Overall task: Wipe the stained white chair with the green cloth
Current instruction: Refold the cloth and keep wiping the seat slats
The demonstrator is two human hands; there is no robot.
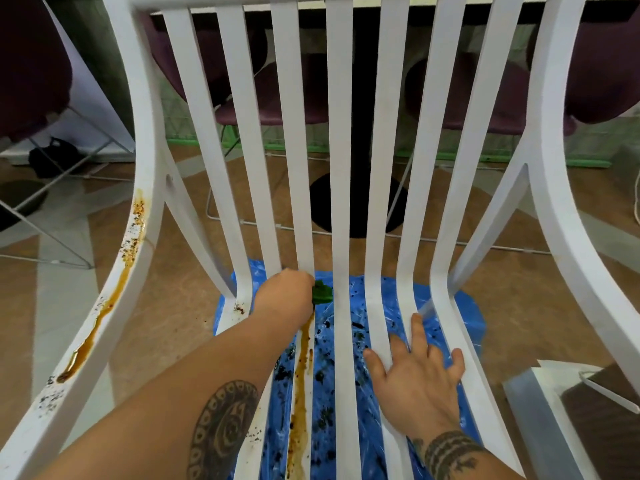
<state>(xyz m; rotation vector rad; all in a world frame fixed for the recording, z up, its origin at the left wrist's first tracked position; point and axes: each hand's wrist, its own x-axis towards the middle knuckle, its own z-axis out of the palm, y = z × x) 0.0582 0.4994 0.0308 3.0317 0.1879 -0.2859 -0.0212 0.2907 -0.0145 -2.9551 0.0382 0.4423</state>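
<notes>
The white slatted chair (341, 202) fills the view. Brown stains run down a seat slat (300, 393) and along the left armrest (104, 306). My left hand (285, 294) grips the green cloth (322, 293) at the bend where the backrest meets the seat, pressing it against the stained slat. Only a small bunch of the cloth shows beyond my fingers. My right hand (415, 372) rests flat on the seat slats to the right, fingers spread and holding nothing.
A blue plastic sheet (464, 317) speckled with dark spots lies on the floor under the chair. Behind the backrest stand a black table pedestal (360, 209) and purple chairs (485, 98). A white ledge (554, 403) sits at lower right.
</notes>
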